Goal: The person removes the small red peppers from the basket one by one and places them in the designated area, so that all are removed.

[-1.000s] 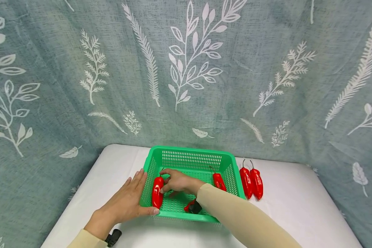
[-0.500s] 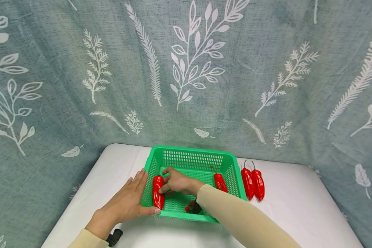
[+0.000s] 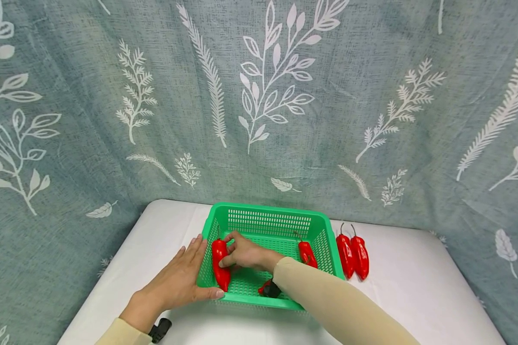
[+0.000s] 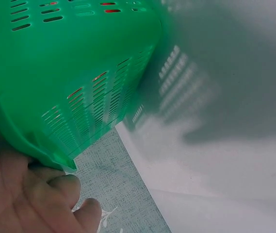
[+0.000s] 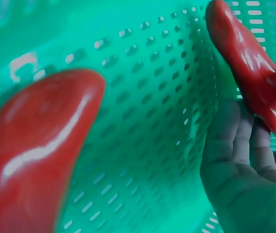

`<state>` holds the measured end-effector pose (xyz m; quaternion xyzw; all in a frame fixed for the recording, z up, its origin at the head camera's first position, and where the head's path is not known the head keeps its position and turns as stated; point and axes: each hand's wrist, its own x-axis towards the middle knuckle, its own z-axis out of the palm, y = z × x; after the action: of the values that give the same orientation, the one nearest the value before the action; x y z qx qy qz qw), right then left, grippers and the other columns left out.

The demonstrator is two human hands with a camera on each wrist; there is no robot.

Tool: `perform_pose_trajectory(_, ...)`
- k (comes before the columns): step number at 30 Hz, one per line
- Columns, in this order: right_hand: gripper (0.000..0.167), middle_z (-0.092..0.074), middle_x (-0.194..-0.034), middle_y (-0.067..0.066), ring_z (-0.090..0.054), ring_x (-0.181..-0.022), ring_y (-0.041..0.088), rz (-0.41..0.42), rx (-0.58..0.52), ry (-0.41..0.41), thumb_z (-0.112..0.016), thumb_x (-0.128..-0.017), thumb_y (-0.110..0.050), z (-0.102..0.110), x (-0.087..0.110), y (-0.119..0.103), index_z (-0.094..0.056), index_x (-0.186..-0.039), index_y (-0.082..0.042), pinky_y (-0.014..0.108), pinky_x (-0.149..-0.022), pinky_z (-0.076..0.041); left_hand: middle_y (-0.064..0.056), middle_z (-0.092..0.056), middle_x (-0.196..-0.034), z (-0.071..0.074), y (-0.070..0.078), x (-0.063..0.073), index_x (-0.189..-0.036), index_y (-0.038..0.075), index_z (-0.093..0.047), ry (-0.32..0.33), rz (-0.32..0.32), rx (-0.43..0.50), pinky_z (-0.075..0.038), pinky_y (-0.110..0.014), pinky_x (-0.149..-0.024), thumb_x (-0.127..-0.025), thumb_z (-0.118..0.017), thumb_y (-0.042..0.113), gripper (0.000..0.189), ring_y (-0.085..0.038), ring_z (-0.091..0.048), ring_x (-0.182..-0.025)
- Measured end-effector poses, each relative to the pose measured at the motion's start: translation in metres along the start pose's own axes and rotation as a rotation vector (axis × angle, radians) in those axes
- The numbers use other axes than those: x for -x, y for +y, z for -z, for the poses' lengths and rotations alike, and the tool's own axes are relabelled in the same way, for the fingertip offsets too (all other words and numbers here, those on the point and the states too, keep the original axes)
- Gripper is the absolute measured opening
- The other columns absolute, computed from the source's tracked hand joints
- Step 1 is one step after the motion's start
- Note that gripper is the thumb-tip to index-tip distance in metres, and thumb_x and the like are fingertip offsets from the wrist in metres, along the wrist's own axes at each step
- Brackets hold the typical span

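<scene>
In the head view, my right hand (image 3: pixel 247 251) reaches into a green plastic basket (image 3: pixel 267 208). It holds a glossy red chili pepper (image 3: pixel 219 254) by its side, along the basket's left wall. The right wrist view has the fingers of the right hand (image 5: pixel 244 167) against that chili pepper (image 5: pixel 254 63), with only a bit of thumb showing at the edge. My left hand (image 3: pixel 177 280) rests with straight fingers on the basket's left rim, its thumb on the front rim. In the left wrist view the left hand (image 4: pixel 28 199) touches the basket's corner.
Inside the basket, another red pepper (image 3: pixel 307 254) lies at the right; one more (image 3: pixel 261 289) is mostly hidden behind the black wrist camera (image 3: pixel 272 289). Two red peppers (image 3: pixel 345 256) lie outside, right of the basket, on the white table (image 3: pixel 401 268). A patterned cloth (image 3: pixel 302 158) hangs behind.
My right thumb and fingers have closed in on the left chili pepper. Its stem end has tilted left and its tip has shifted right. The left hand stays on the rim.
</scene>
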<state>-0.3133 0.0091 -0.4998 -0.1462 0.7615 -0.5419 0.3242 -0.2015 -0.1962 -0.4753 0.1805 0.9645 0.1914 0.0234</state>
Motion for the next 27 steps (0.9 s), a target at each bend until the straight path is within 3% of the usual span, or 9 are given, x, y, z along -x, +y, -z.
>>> perform_pose_trajectory(7, 0.065, -0.061, -0.109, 0.017, -0.069, -0.085, 0.025, 0.065, 0.031, 0.052, -0.079, -0.087, 0.000, 0.011, 0.006, -0.007, -0.042, -0.141, -0.006, 0.054, -0.077, -0.065, -0.025, -0.016, -0.174, 0.001, 0.002, -0.002, -0.164, -0.008, -0.021, -0.006, -0.005, 0.004, -0.021, -0.059, -0.130, -0.083, -0.065, 0.085, 0.131, -0.039, -0.018, -0.163)
perform_pose_trajectory(14, 0.065, -0.058, -0.120, 0.022, -0.071, -0.086, 0.030, 0.101, 0.005, 0.057, -0.074, -0.092, -0.003, 0.034, 0.022, -0.013, -0.044, -0.149, -0.011, 0.064, -0.076, -0.064, -0.025, -0.016, -0.174, 0.002, 0.004, -0.003, -0.164, -0.008, -0.021, -0.010, 0.001, 0.020, -0.022, -0.059, -0.130, -0.083, -0.066, 0.083, 0.131, -0.039, -0.018, -0.163)
perform_pose_trajectory(21, 0.069, -0.054, -0.128, 0.022, -0.072, -0.088, 0.031, 0.113, -0.035, 0.094, -0.073, -0.092, -0.001, 0.056, 0.036, -0.013, -0.046, -0.152, -0.017, 0.053, -0.067, -0.066, -0.024, -0.016, -0.175, 0.004, 0.003, -0.003, -0.165, -0.006, -0.020, -0.019, 0.012, 0.033, -0.021, -0.058, -0.131, -0.081, -0.063, 0.087, 0.133, -0.038, -0.018, -0.163)
perform_pose_trajectory(27, 0.070, -0.054, -0.130, 0.024, -0.072, -0.090, 0.031, 0.117, -0.053, 0.137, -0.073, -0.092, -0.002, 0.074, 0.045, -0.010, -0.045, -0.153, -0.019, 0.053, -0.069, -0.066, -0.025, -0.015, -0.174, 0.004, 0.003, -0.001, -0.165, -0.008, -0.020, -0.020, 0.016, 0.049, -0.021, -0.059, -0.130, -0.082, -0.066, 0.084, 0.132, -0.039, -0.017, -0.163)
